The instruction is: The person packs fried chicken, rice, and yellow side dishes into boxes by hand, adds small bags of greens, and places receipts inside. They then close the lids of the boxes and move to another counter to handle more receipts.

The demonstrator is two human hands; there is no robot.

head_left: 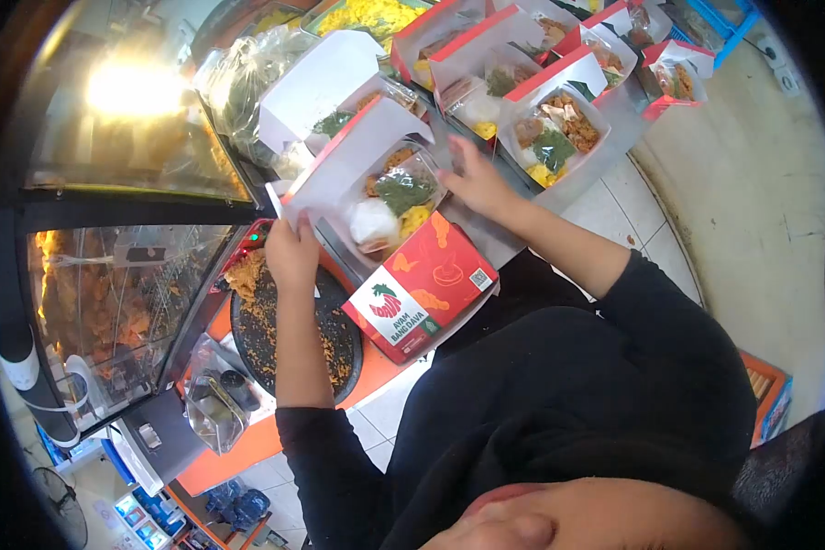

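Observation:
In front of me stands an open red and white cardboard food box (422, 286), its front panel printed with a red logo. Inside lie a white rice portion (372, 221), green leaves (403, 192), yellow shreds (415, 218) and fried brown pieces partly under clear plastic. My left hand (292, 254) is closed on the box's left side, by the raised white flap. At the opposite side, my right hand (477, 178) grips the edge, thumb and fingers near the inner corner; the exact contact is partly hidden.
More filled open boxes (559, 128) line the counter behind and to the right. A round black stone mortar (275, 339) with orange crumbs stands left, near a clear plastic bag (218, 403). A lit glass display case (110, 302) borders the left; yellow food fills a tray (376, 18) behind.

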